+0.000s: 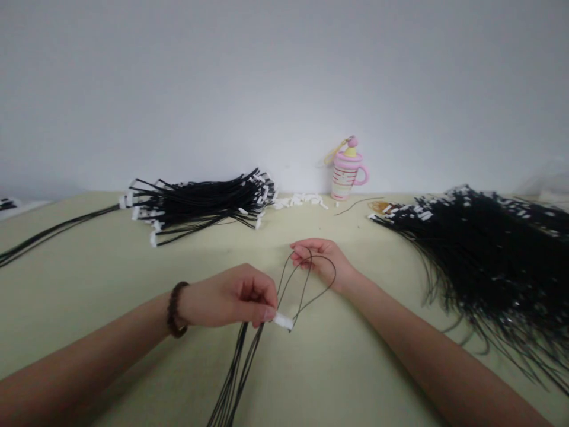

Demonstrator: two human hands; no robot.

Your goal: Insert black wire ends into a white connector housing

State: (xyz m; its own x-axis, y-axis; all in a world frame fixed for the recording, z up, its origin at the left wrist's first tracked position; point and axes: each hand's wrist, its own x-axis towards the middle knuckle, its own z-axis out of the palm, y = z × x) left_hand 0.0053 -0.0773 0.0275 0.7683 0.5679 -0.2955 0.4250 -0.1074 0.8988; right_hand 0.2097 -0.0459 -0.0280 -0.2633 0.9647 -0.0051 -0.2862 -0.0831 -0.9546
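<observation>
My left hand [237,296], with a dark beaded bracelet at the wrist, pinches a bunch of thin black cords [240,367] near a white piece [283,321] at their end. The cords hang down toward the bottom edge. Thin dark loops [331,279] rise from around the white piece and reach my right hand [313,255]. The fingers of my right hand are closed together on a loop of cord, a little farther back and to the right.
Bundled black cords with white ends [200,198] lie at the back left. Small white pieces [297,200] are beside them. A pink and white toy cup [345,175] stands against the wall. A large black cord pile [480,255] covers the right side.
</observation>
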